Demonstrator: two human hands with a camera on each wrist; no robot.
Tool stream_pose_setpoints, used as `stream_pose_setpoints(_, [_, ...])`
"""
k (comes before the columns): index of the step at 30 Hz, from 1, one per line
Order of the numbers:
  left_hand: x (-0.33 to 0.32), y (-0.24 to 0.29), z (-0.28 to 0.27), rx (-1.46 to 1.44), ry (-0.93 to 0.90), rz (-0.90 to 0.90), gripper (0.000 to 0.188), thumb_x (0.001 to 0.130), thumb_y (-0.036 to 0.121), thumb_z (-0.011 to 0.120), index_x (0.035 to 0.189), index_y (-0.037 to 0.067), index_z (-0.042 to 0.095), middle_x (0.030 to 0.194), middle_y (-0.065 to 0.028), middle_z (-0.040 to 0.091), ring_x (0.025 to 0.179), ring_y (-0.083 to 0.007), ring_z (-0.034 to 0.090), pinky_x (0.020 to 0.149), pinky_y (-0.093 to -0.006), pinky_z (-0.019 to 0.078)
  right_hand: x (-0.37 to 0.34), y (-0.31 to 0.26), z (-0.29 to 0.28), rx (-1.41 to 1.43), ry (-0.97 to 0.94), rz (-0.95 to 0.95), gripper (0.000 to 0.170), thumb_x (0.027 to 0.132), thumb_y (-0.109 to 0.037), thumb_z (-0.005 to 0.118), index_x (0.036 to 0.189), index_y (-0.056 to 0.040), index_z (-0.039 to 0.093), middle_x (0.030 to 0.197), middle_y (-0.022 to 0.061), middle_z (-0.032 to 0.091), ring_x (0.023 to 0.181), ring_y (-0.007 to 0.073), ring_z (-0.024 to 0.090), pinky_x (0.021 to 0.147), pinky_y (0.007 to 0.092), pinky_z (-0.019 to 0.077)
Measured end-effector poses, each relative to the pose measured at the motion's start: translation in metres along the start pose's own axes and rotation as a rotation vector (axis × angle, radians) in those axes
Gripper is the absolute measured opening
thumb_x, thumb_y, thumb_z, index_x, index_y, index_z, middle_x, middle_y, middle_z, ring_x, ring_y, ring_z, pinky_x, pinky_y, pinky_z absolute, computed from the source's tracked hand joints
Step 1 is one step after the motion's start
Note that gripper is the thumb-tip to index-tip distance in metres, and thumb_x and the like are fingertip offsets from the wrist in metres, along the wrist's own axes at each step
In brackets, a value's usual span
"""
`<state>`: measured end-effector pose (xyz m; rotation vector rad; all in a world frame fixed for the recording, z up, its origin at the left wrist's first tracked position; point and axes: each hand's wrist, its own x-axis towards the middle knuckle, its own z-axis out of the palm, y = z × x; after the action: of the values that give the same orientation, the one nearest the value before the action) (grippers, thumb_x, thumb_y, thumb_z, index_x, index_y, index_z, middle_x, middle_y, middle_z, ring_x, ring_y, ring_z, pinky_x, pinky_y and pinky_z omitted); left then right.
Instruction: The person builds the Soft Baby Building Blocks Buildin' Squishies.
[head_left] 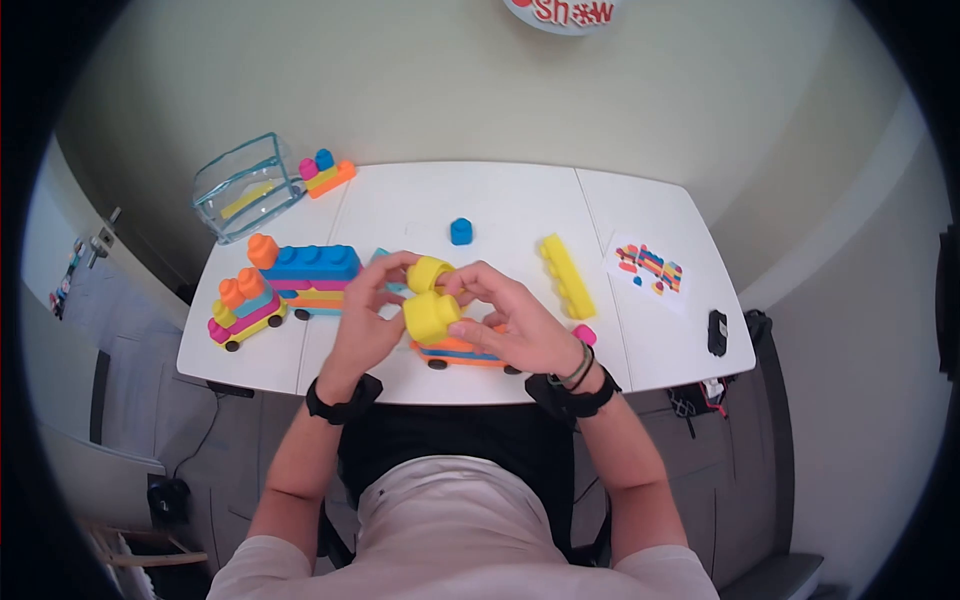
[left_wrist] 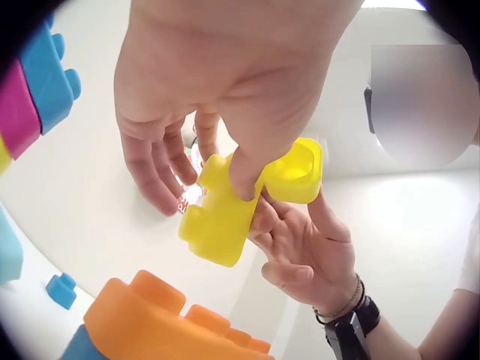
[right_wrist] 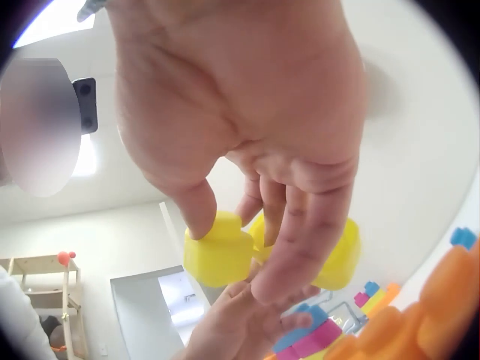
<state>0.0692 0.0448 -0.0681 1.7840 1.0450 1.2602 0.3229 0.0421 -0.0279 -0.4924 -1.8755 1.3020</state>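
Observation:
Above the front of the table, my left hand (head_left: pixel 368 315) pinches a yellow two-stud building block (left_wrist: pixel 217 217), its thumb flat on the side. My right hand (head_left: pixel 515 315) holds a smaller yellow block (right_wrist: pixel 217 251) between thumb and fingers. That block's hollow underside faces the left wrist camera. Both yellow blocks are close together, and the right fingers partly cover them in the right wrist view. Just below the hands stands an orange-and-blue block car (head_left: pixel 465 355) on black wheels, partly hidden by them.
To the left stand a tall block car (head_left: pixel 310 265) with a blue top and a smaller car (head_left: pixel 245 310). A long yellow block (head_left: pixel 567 275), a blue block (head_left: pixel 461 232) and a pink block (head_left: pixel 584 334) lie around. At the back left is a clear bag (head_left: pixel 215 215); a picture sheet (head_left: pixel 625 285) lies right.

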Motion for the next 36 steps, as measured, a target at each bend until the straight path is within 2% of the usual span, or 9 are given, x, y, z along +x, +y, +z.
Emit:
stream_pose_setpoints(2, [0.002, 0.015, 0.007, -0.081, 0.023, 0.2, 0.048, 0.097, 0.0, 0.078, 0.142, 0.009, 0.062, 0.15, -0.0119, 0.063, 0.138, -0.0221, 0.063, 0.107, -0.0382, 0.0567, 0.0, 0.001, 0.003, 0.056, -0.002, -0.022, 0.04, 0.103, -0.008, 0.076, 0.137, -0.0016, 0.055, 0.132, 0.0083, 0.065, 0.113, 0.0148, 0.064, 0.075, 0.0272, 0.0656])
stream_pose_setpoints(7, [-0.006, 0.019, 0.012, -0.319, -0.039, 0.163, 0.05, 0.103, 0.007, 0.074, 0.148, 0.009, 0.055, 0.147, -0.0138, 0.063, 0.137, -0.0238, 0.063, 0.113, -0.0392, 0.0513, -0.003, -0.009, -0.002, 0.19, -0.011, 0.019, 0.042, 0.101, -0.009, 0.079, 0.137, -0.0013, 0.057, 0.129, 0.0075, 0.067, 0.113, 0.0126, 0.067, 0.072, 0.0251, 0.0641])
stream_pose_setpoints(9, [-0.009, 0.025, 0.01, -0.3, -0.025, 0.165, 0.049, 0.105, 0.007, 0.07, 0.151, 0.009, 0.054, 0.147, -0.015, 0.063, 0.138, -0.0244, 0.063, 0.115, -0.0396, 0.0504, -0.004, -0.018, -0.011, 0.084, -0.009, 0.032, 0.045, 0.099, -0.01, 0.081, 0.138, 0.0005, 0.06, 0.141, 0.0099, 0.065, 0.125, 0.015, 0.065, 0.081, 0.0259, 0.0641])
stream_pose_setpoints(14, [-0.008, 0.04, -0.001, 0.19, -0.051, 0.243, 0.053, 0.104, 0.001, 0.066, 0.156, 0.004, 0.058, 0.142, -0.0146, 0.067, 0.131, -0.0263, 0.066, 0.113, -0.0399, 0.0512, -0.01, -0.031, -0.024, -0.103, 0.019, 0.078, 0.036, 0.096, -0.01, 0.083, 0.127, -0.0003, 0.068, 0.128, 0.0072, 0.071, 0.11, 0.0127, 0.071, 0.075, 0.0253, 0.0631])
stream_pose_setpoints(19, [-0.006, 0.046, 0.003, 0.332, -0.09, 0.216, 0.053, 0.098, 0.0, 0.072, 0.15, 0.007, 0.066, 0.134, -0.0172, 0.072, 0.126, -0.0332, 0.068, 0.11, -0.042, 0.0522, -0.014, -0.037, -0.036, -0.336, 0.052, 0.16, 0.031, 0.092, -0.012, 0.084, 0.119, -0.003, 0.072, 0.113, 0.0025, 0.076, 0.093, 0.0089, 0.074, 0.068, 0.0239, 0.0601])
stream_pose_setpoints(24, [-0.007, 0.034, 0.008, 0.475, -0.181, 0.213, 0.056, 0.095, 0.004, 0.076, 0.15, 0.013, 0.068, 0.133, -0.0167, 0.074, 0.123, -0.0386, 0.068, 0.107, -0.0435, 0.0535, -0.019, -0.032, -0.05, -0.752, 0.012, 0.319, 0.029, 0.089, -0.014, 0.084, 0.11, -0.0012, 0.069, 0.096, 0.009, 0.077, 0.081, 0.0209, 0.078, 0.069, 0.0324, 0.0597])
stream_pose_setpoints(31, [-0.014, 0.037, 0.018, 0.631, -0.273, 0.23, 0.055, 0.096, 0.005, 0.076, 0.149, 0.017, 0.07, 0.138, -0.0108, 0.072, 0.126, -0.0339, 0.064, 0.109, -0.045, 0.0466, -0.025, 0.0, -0.051, -0.753, 0.036, 0.246, 0.031, 0.091, -0.018, 0.084, 0.11, 0.0, 0.068, 0.094, 0.0144, 0.077, 0.08, 0.0298, 0.08, 0.072, 0.0396, 0.061])
stream_pose_setpoints(33, [-0.014, 0.037, 0.021, 0.631, -0.292, 0.228, 0.055, 0.096, 0.005, 0.075, 0.149, 0.018, 0.07, 0.139, -0.0103, 0.071, 0.126, -0.0333, 0.063, 0.109, -0.045, 0.0454, -0.024, -0.002, -0.048, -0.777, 0.031, 0.275, 0.032, 0.089, -0.022, 0.082, 0.107, -0.0007, 0.067, 0.1, 0.0202, 0.078, 0.098, 0.0412, 0.075, 0.084, 0.0501, 0.0585])
stream_pose_setpoints(36, [-0.015, 0.036, 0.023, 0.662, -0.288, 0.23, 0.056, 0.095, 0.005, 0.076, 0.15, 0.018, 0.07, 0.14, -0.0104, 0.071, 0.126, -0.0335, 0.062, 0.11, -0.0451, 0.0456, -0.024, -0.005, -0.047, -0.8, 0.02, 0.302, 0.032, 0.09, -0.022, 0.082, 0.109, -0.0014, 0.067, 0.101, 0.0198, 0.078, 0.097, 0.0415, 0.075, 0.084, 0.0503, 0.0587])
